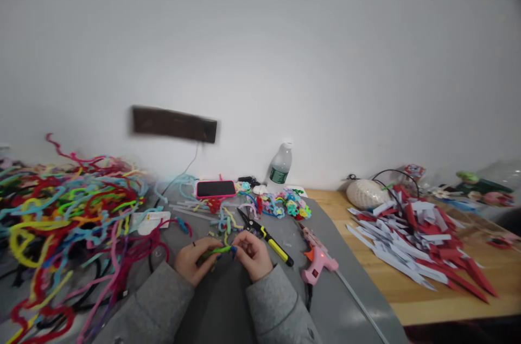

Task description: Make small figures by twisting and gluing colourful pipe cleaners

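Note:
My left hand (pixel 194 260) is closed around one end of a green pipe cleaner (pixel 217 250). My right hand (pixel 253 253) pinches its other end, where a small blue piece shows between the fingertips. Both hands hover low over the grey mat (pixel 228 300), close together, with grey sleeves reaching in from the bottom edge. Yellow-handled cutters (pixel 266 237) lie just right of my right hand. A pink glue gun (pixel 316 260) lies further right on the mat.
A big tangle of coloured pipe cleaners (pixel 69 219) covers the left. A phone (pixel 215 189), water bottle (pixel 280 167) and small pipe-cleaner flowers (pixel 285 205) sit at the back. Red and white paper strips (pixel 423 238) spread over the wooden table (pixel 431 295) on the right.

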